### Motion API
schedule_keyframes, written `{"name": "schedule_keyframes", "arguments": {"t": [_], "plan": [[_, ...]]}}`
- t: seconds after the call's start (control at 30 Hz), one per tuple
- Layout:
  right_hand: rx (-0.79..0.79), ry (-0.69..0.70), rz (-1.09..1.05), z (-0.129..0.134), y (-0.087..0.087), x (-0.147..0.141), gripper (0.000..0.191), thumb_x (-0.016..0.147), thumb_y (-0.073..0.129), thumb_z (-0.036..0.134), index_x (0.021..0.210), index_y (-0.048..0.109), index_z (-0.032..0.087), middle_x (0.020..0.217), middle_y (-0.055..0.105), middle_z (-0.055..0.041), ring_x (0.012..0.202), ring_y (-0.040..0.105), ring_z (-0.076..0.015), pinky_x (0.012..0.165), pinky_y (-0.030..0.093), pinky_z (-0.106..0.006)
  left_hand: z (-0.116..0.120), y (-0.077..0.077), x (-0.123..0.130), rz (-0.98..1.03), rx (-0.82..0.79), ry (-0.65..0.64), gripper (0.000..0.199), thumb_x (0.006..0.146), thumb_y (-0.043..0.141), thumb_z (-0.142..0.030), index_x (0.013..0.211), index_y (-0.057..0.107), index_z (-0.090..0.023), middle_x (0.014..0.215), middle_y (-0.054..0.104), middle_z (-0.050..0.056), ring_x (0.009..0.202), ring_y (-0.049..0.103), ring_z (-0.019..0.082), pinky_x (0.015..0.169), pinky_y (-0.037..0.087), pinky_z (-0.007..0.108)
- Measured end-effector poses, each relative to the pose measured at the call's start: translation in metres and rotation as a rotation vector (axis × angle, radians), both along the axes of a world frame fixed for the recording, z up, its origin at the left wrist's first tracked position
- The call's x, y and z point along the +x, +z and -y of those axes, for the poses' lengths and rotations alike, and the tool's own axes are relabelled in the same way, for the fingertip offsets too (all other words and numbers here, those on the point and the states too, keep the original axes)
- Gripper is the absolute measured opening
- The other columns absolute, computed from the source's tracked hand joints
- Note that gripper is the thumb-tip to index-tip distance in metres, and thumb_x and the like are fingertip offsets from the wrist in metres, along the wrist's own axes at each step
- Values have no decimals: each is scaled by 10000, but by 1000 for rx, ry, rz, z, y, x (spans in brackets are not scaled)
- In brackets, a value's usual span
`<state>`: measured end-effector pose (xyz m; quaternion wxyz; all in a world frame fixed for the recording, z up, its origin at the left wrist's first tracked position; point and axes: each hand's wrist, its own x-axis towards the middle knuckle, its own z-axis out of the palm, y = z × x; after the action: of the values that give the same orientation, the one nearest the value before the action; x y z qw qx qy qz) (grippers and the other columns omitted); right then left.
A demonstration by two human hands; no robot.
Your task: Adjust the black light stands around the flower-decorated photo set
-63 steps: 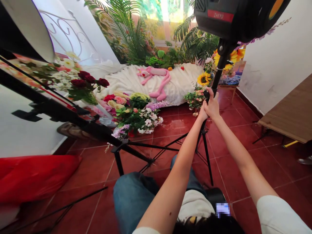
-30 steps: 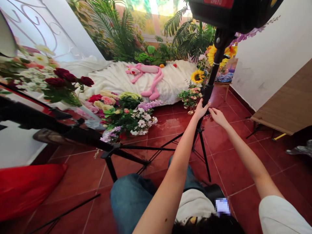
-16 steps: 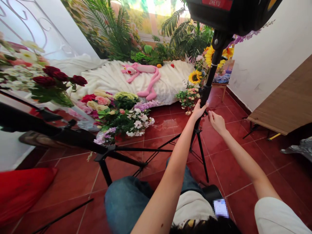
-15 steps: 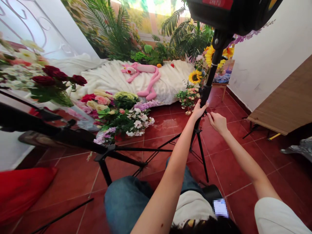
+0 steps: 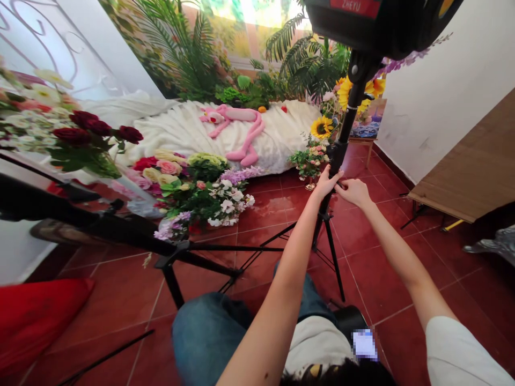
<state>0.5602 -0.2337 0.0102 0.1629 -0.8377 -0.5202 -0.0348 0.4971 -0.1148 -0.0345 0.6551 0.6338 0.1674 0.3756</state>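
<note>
A black light stand (image 5: 341, 136) rises in front of me, with a black lamp head (image 5: 341, 24) at its top, cut off by the frame edge. My left hand (image 5: 325, 183) is wrapped round the stand's pole at the middle joint. Just right of it, my right hand (image 5: 354, 192) has its fingers pinched at a small dark knob on the pole, mostly covered by the fingertips. The stand's legs (image 5: 335, 257) spread over the red tiled floor below my hands.
A second black stand (image 5: 132, 230) crosses from the left. Artificial flowers (image 5: 201, 187) and red roses (image 5: 86, 128) stand at left. Behind, a pink plush toy (image 5: 241, 115) lies on white cloth (image 5: 173, 126). A brown board (image 5: 466, 166) leans at right.
My right hand has moved left and slightly up, its fingers now closed at the pole beside my left hand. My left hand stays on the pole. The view has barely shifted.
</note>
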Motion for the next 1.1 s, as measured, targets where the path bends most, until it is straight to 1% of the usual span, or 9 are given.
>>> {"name": "schedule_keyframes", "arguments": {"t": [0.1,0.23,0.3,0.37,0.5,0.63,0.77,0.97,1.1], "plan": [[56,50,-254,-6,-6,9,492,900,547,488,509,543,188,532,566,-23,527,491,-127,548,245,-267,1,1,-1,-4,-7,8,319,789,718,-394,983,584,-179,964,668,26,909,617,141,920,471,273],[104,175,-934,-11,-24,13,651,945,455,566,406,367,213,348,334,30,362,299,-74,450,231,-242,5,6,-4,-47,-21,18,330,808,706,-401,1023,597,-176,991,684,39,942,630,155,943,464,283],[162,248,-1288,-13,-35,9,671,963,404,599,409,317,230,303,246,49,319,232,-70,398,209,-229,6,8,-6,-56,-19,26,348,811,710,-413,1043,601,-177,1021,691,46,971,633,160,965,458,288],[244,281,-1561,-14,-44,1,671,978,383,604,430,257,238,288,194,63,296,171,-66,357,178,-217,7,8,-7,-54,-11,34,355,814,715,-420,1050,606,-178,1046,694,49,990,633,163,987,452,293],[467,294,-1908,-16,-54,-18,656,1011,351,568,481,160,232,293,154,71,286,123,-67,330,169,-208,6,8,-7,-58,-4,38,357,822,712,-432,1057,616,-181,1061,692,48,997,628,164,1003,451,301],[750,363,-2062,-20,-58,-35,596,1044,330,470,532,141,232,328,104,89,319,54,-79,337,160,-208,5,6,-7,-57,-7,34,382,819,711,-440,1078,620,-174,1069,682,52,997,622,164,995,459,303],[943,367,-2068,-21,-59,-46,537,1048,359,381,575,158,226,373,95,97,358,41,-90,365,161,-206,4,4,-6,-52,-4,38,412,812,714,-439,1110,618,-171,1077,676,55,1023,618,171,1019,454,321],[832,279,-2053,-15,-56,-41,512,1049,364,375,583,207,232,366,168,89,366,96,-104,390,191,-218,4,4,-5,-36,-17,33,335,829,703,-389,1075,619,-176,1052,669,48,1004,614,166,1016,463,325],[759,241,-2002,-15,-57,-34,564,1028,406,481,570,187,236,350,165,83,349,123,-105,383,218,-212,6,5,-4,-58,-4,70,287,839,696,-370,1044,620,-184,1032,665,41,1006,612,166,1028,455,322]]}}
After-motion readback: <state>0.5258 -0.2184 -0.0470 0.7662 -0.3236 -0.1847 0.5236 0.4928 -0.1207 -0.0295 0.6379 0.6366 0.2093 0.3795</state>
